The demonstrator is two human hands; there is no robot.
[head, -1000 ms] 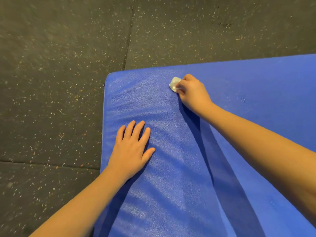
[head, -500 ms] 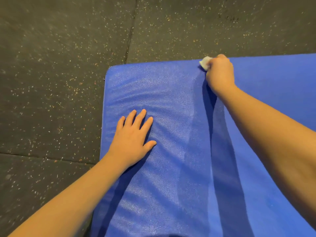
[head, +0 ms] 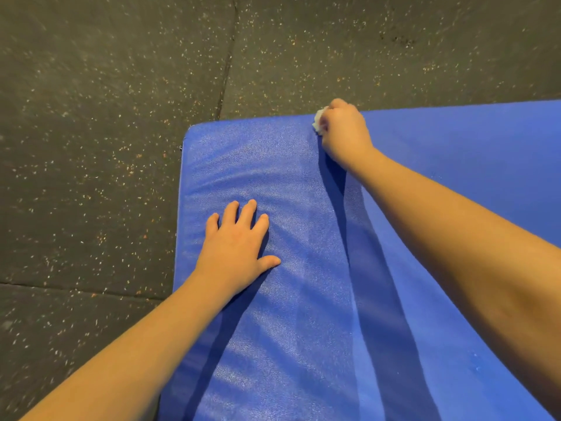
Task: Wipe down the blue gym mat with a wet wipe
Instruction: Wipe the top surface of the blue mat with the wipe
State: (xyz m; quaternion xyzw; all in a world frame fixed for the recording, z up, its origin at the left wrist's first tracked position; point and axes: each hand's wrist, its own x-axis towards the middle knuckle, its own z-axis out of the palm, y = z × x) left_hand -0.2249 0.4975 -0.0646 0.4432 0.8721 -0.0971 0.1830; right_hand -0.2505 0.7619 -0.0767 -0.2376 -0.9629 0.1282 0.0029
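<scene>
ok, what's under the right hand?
A white wet wipe, gripped by the right hand at the far edge of the blue mat. Only its left end shows; the hand covers the rest.

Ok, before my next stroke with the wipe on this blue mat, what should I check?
1. Grip on the wet wipe by the right hand: ok, clenched round it.
2. Wipe on the blue gym mat: ok, it sits at the far edge.
3. Room to push farther forward: not ok; the speckled floor begins there, so pull back or go sideways.
4. Steadying by the left hand, flat on the mat: ok.
5. Wipe moist enough: cannot tell.
</scene>
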